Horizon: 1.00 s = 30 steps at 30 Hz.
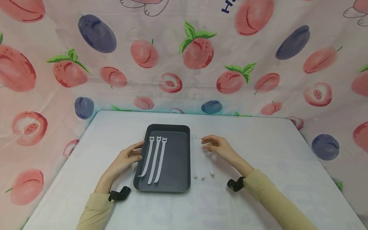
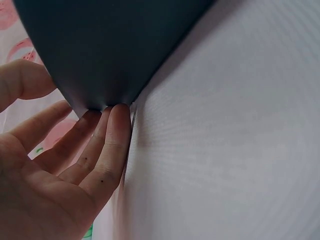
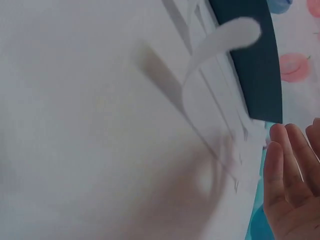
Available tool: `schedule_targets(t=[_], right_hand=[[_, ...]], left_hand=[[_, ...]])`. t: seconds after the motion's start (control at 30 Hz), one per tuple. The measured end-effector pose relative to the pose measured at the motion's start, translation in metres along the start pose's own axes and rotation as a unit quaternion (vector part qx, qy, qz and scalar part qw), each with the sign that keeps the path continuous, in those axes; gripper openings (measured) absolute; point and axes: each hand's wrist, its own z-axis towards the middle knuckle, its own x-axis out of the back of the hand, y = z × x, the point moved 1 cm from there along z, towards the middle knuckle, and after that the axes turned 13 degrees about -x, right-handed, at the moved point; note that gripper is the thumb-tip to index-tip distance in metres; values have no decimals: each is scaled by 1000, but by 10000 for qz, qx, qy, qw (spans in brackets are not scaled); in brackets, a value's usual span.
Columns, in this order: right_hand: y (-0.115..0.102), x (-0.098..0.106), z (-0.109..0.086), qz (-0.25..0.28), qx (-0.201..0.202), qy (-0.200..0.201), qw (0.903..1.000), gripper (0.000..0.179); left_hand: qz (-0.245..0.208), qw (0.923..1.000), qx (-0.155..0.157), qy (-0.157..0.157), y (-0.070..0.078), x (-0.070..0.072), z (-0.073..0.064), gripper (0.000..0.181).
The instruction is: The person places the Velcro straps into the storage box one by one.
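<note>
Plastic-looking tray (image 1: 176, 159), dark grey, smooth and rectangular with rounded corners, lies in front of you on the white table covering (image 1: 230, 210). In it, to the left, three flat white straps (image 1: 155, 156) lie side by side, each with a slotted head and a narrow tail. Just right of the tray, more pale straps (image 1: 195, 159) blend into the covering, their tails curling up. Your left hand (image 1: 124, 161) reaches in from the side, its fingertips touching the tray's outer wall without clenching. Your right hand (image 1: 221, 148) hovers near the loose straps' heads, fingers extended, grasping nothing visible; you bend it inward at the wrist.
</note>
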Motion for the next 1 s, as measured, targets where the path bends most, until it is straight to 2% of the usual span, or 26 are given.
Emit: schedule_targets(t=[0.43, 0.77, 1.0], right_hand=[[23, 19, 9, -172, -346, 362, 9986, 38], [29, 25, 19, -245, -484, 685, 9962, 36], [32, 28, 31, -233, -830, 939, 9918, 34]], left_hand=[[47, 10000, -38, 8, 0, 0, 1, 61], [79, 10000, -5, 33, -1, 0, 0, 61], [74, 10000, -16, 4, -1, 0, 0, 61]])
